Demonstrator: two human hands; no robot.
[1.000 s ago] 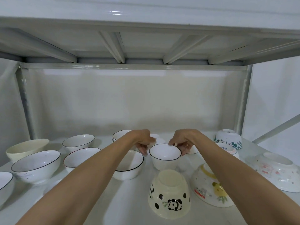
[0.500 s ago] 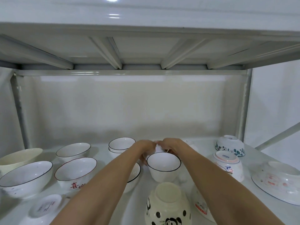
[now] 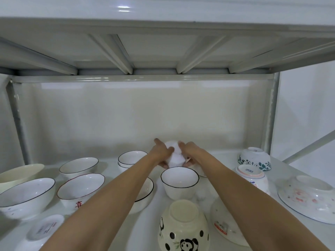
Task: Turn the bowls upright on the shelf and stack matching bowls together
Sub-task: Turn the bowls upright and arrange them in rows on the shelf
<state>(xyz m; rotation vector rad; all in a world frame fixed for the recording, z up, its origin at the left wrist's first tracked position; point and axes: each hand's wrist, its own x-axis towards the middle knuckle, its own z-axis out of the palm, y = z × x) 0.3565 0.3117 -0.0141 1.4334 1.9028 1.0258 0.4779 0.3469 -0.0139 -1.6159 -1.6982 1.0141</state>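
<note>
Both my hands hold a small white bowl (image 3: 174, 154) lifted off the shelf (image 3: 112, 225) at the back centre. My left hand (image 3: 160, 153) grips its left side and my right hand (image 3: 188, 151) grips its right side. Just in front stands an upright white bowl with a black rim (image 3: 179, 183). Under my left forearm sits another black-rimmed bowl (image 3: 145, 192). A stack of two black-rimmed bowls (image 3: 131, 158) stands upright left of my hands.
On the left stand upright bowls: black-rimmed (image 3: 78, 166), red-lettered (image 3: 81, 189), speckled (image 3: 27, 198), cream (image 3: 20, 173). Upside down are a panda bowl (image 3: 183, 227), a bowl with a red label (image 3: 224, 221), a blue floral bowl (image 3: 254, 158), a pink-rimmed bowl (image 3: 251, 175) and a wide pink floral bowl (image 3: 308, 198).
My hands left the black-rimmed bowl in the middle, reached further back and picked up the small white bowl, which is now lifted between them.
</note>
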